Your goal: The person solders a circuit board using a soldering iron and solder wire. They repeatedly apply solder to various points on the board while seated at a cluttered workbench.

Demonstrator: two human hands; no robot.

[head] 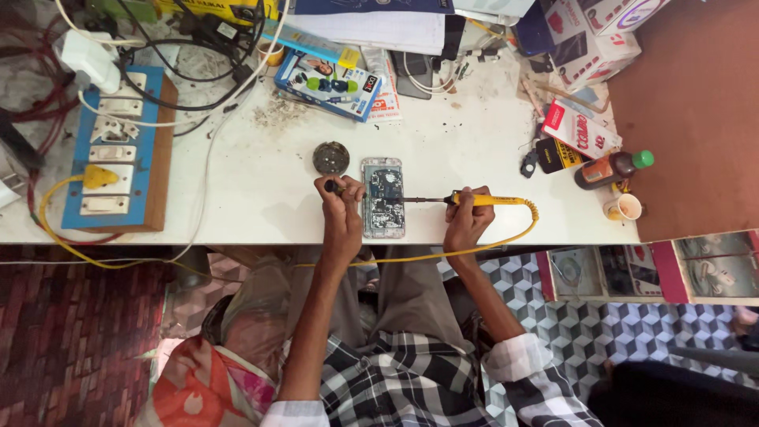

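- The hot tip of the yellow-handled soldering iron (474,200) could slip and burn the wrong spot on the opened phone with its bare blue-grey board (383,198), which lies near the table's front edge.
- The yellow cord could snag and tug it.
- The right hand (466,221) is wrapped tight around the iron, pointing it left.
- The left hand (341,209) pinches a small dark tool (332,187) beside the phone.

White workbench (261,198), cube-patterned floor (553,316)
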